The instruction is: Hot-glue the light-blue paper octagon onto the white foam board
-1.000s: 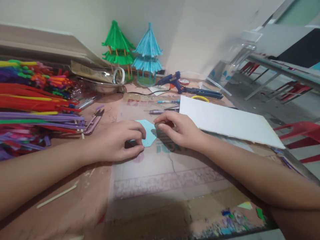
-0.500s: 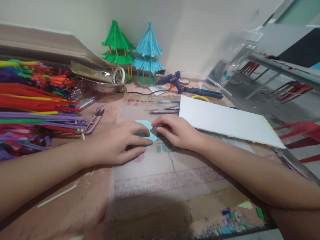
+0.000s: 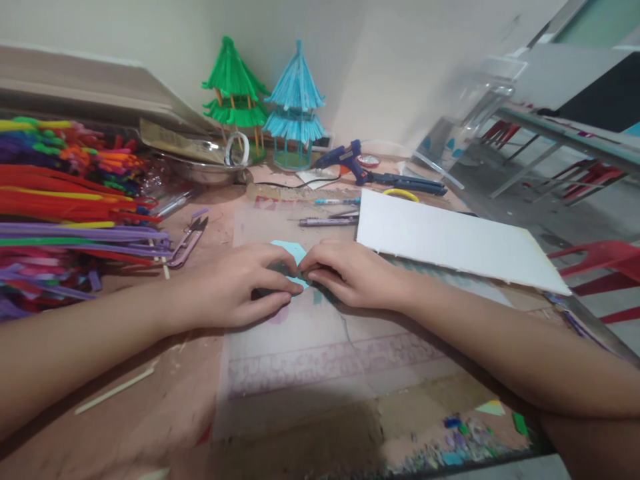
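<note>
A light blue paper piece (image 3: 293,253) lies on the table mat, mostly hidden under my fingers. My left hand (image 3: 235,283) rests on its left side, fingers curled and pressing it down. My right hand (image 3: 350,272) comes from the right, fingers bent and pinching the paper's right edge. The fingertips of both hands meet over the paper.
A white board (image 3: 450,240) lies right of my hands. Pens (image 3: 327,222) and a blue glue gun (image 3: 350,160) lie behind. Green (image 3: 233,87) and blue (image 3: 296,100) model huts stand at the wall. Coloured pipe cleaners (image 3: 65,200) are piled left, with snips (image 3: 187,241) beside them.
My hands have closed in over the blue paper. The right hand slid left onto its edge, and much less of the paper shows now.
</note>
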Demonstrator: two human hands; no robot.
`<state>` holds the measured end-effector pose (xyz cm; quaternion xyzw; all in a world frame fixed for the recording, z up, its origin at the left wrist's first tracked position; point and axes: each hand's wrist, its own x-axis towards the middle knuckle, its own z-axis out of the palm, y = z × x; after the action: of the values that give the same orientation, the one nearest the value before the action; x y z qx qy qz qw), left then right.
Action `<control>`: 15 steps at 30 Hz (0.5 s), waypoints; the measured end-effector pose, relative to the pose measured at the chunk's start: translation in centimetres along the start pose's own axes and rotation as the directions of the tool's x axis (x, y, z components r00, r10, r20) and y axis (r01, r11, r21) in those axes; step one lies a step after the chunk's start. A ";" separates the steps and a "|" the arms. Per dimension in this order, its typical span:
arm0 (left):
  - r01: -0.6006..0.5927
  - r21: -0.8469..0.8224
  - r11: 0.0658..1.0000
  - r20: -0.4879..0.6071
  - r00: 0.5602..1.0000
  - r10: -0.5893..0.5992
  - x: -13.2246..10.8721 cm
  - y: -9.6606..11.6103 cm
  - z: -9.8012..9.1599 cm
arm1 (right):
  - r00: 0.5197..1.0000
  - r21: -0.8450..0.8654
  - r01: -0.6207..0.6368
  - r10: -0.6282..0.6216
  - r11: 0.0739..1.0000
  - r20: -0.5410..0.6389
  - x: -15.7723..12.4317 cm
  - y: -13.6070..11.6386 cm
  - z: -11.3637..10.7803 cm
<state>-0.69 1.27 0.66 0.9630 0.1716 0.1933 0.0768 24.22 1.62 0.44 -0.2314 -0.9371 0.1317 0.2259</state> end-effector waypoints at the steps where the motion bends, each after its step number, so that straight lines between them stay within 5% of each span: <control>1: 0.002 -0.004 1.000 0.000 1.000 -0.002 0.0 0.0 0.0 | 1.000 -0.014 0.003 -0.003 1.000 0.008 0.0 0.0 0.0; 7: 0.015 -0.011 1.000 -0.001 1.000 -0.015 0.0 0.0 -0.1 | 0.999 -0.205 0.019 -0.009 0.979 0.051 0.3 0.4 -0.1; 15: 0.032 -0.025 0.999 0.022 0.999 -0.031 0.0 0.1 -0.1 | 0.998 -0.132 -0.002 0.010 0.991 0.062 0.2 0.4 -0.2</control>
<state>-0.68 1.24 0.82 0.9611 0.1835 0.1837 0.0936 24.30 2.14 0.54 -0.2445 -0.9497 0.0773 0.1801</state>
